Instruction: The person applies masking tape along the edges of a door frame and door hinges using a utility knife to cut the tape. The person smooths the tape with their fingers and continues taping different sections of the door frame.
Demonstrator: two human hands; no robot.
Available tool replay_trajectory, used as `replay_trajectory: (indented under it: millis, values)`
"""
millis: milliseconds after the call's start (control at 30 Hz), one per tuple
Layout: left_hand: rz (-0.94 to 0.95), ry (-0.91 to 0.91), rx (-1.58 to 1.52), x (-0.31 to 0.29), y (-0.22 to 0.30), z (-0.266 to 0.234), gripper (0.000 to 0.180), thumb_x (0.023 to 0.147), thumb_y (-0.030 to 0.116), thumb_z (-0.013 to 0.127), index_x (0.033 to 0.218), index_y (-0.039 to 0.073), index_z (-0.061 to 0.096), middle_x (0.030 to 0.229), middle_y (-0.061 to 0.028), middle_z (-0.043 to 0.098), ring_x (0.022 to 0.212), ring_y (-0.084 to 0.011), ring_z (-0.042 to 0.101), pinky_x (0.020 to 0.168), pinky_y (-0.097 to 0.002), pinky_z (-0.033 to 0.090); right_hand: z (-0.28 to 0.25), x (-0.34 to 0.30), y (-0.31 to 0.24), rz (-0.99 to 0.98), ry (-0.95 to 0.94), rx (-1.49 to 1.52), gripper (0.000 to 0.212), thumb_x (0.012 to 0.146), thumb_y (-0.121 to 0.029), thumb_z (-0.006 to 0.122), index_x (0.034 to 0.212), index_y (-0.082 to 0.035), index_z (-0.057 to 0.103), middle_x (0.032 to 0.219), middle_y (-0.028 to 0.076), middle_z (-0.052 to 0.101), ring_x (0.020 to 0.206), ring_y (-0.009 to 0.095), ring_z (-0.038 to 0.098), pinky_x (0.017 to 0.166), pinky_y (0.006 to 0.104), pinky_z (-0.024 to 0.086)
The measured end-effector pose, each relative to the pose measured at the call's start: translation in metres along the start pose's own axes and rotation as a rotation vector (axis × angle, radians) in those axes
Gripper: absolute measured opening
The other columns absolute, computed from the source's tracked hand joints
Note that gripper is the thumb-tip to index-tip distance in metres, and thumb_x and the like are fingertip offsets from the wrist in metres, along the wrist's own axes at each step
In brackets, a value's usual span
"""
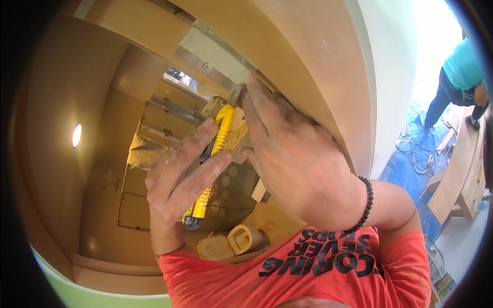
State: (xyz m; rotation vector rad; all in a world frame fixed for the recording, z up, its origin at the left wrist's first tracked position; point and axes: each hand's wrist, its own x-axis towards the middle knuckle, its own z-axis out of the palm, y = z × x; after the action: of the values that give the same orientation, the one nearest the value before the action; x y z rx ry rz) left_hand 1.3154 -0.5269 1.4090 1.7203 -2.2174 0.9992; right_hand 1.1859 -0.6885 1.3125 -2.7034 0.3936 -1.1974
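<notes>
Left hand [182, 172] is wrapped around the yellow utility knife [210, 164], fingers clenched across the handle at mid-length, the black butt end poking out below the palm and the blade end aimed up toward the metal bracket [210, 56]. That knife runs nearly upright, tilted a touch to the right at the top, and its tip sits just under the lower edge of the bracket, right where the bracket meets the wooden panel [287, 46]. Moving across, the right hand [292, 154] comes in over the knife's top end, fingers bent and pressed against the panel, the fingertip [250, 79] touching the bracket's lower corner; whether it is pinching anything I cannot tell, since the fingers hide what lies beneath them. A black bead bracelet [365, 205] circles that wrist, and the red shirt sleeve [328, 267] fills the bottom of the view. Behind the hands, lower down, sit pale wooden offcuts [231, 244] inside the brown cabinet space. Far right, well apart from all this, another person in a teal top [462, 66] stands on a blue tarp [411, 169] beside a wooden workbench [459, 174].
</notes>
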Motion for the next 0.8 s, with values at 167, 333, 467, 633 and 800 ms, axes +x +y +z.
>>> replay_trajectory:
  millis: [167, 333, 467, 633, 800]
  values:
    - [-0.014, 0.497, -0.483, 0.003, 0.015, -0.008, 0.023, 0.098, 0.028, 0.080, 0.098, 0.005, 0.076, 0.103, -0.0193, 0.079, 0.087, -0.0341, 0.080, 0.084, -0.0461, 0.067, 0.004, 0.003, -0.001, 0.002, 0.053, -0.055, 0.049, 0.087, -0.020, 0.071, 0.132, 0.000, 0.074, 0.130, 0.015, 0.065, 0.115, 0.032, 0.070, 0.096, 0.0444, 0.058]
    - [-0.177, -0.029, -0.118, 0.024, 0.010, -0.035, 0.036, 0.094, 0.023, 0.076, 0.124, 0.005, 0.069, 0.091, -0.0111, 0.077, 0.071, -0.0288, 0.076, 0.067, -0.0409, 0.060, 0.001, 0.002, -0.004, 0.028, -0.065, -0.008, 0.066, 0.090, -0.020, 0.078, 0.148, 0.006, 0.058, 0.161, 0.019, 0.049, 0.113, 0.029, 0.073, 0.087, 0.0362, 0.066]
    - [-0.278, -0.300, 0.241, 0.030, -0.006, 0.008, 0.076, 0.082, 0.016, 0.081, 0.155, 0.024, 0.060, 0.096, -0.0065, 0.080, 0.067, -0.0296, 0.073, 0.059, -0.0431, 0.058, 0.000, 0.004, 0.001, 0.007, -0.047, 0.036, 0.057, 0.086, -0.008, 0.073, 0.139, 0.009, 0.064, 0.162, 0.020, 0.049, 0.112, 0.030, 0.074, 0.089, 0.0377, 0.066]
    - [-0.299, -0.325, 0.317, 0.030, -0.019, 0.019, 0.085, 0.082, 0.017, 0.080, 0.160, 0.038, 0.055, 0.088, -0.0028, 0.077, 0.068, -0.0296, 0.074, 0.056, -0.0428, 0.057, 0.002, 0.002, 0.003, 0.006, -0.117, 0.077, 0.048, 0.085, -0.007, 0.072, 0.130, 0.010, 0.069, 0.165, 0.021, 0.046, 0.111, 0.030, 0.074, 0.090, 0.0378, 0.066]
    - [-0.287, -0.330, 0.391, 0.031, -0.017, 0.018, 0.089, 0.081, 0.018, 0.080, 0.162, 0.043, 0.052, 0.079, -0.0009, 0.072, 0.062, -0.0282, 0.071, 0.053, -0.0425, 0.055, 0.001, -0.002, 0.000, 0.004, -0.044, -0.008, 0.049, 0.085, -0.009, 0.072, 0.132, 0.007, 0.068, 0.170, 0.018, 0.043, 0.103, 0.030, 0.074, 0.088, 0.0370, 0.065]
